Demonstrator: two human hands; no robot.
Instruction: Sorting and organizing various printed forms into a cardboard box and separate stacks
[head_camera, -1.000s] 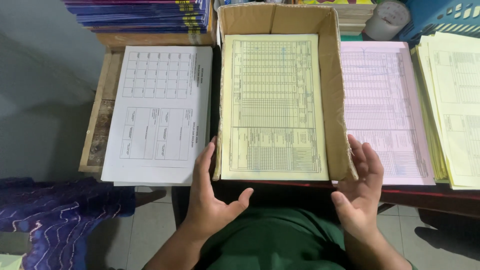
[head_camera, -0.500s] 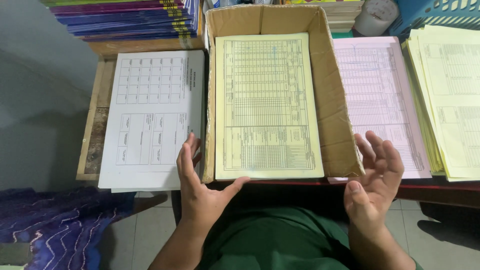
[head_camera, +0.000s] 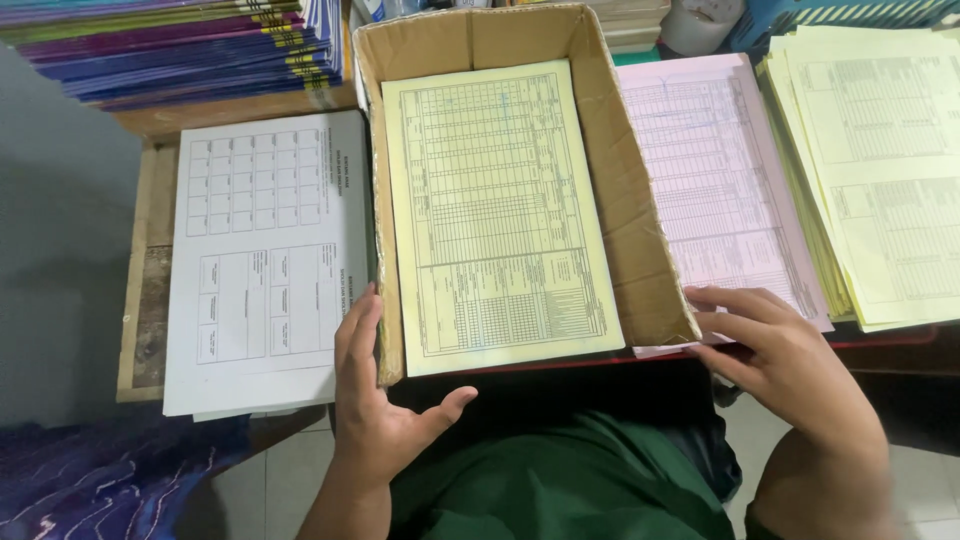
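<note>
Cardboard box, open top, sits mid-table with its near end open toward the person. A yellow form sheet lies flat inside it, its near edge sticking out past the box mouth.

Changes vs half a second ago: right hand was raised, palm facing in beside the box's right wall; now it is down, palm-down, fingers spread and lying on the near corner of the pink sheet stack, just beside the box's near right corner. Left hand held roughly the same spot, at the box's near left corner. View sits slightly lower, box reads the same on the table.

Around: white form stack left of the box, touching its left wall. Pink stack right of the box, partly tucked under its right wall. Yellow paper stack far right, overlapping the pink stack's edge. Pile of coloured books at the back left. Wooden table edge shows at left.

Hand pose: left hand open, fingers straight up along the box's left wall, thumb splayed out under the yellow sheet's near edge, gripping nothing. Right hand open and flat, fingertips pressing the pink paper, nothing clasped.
</note>
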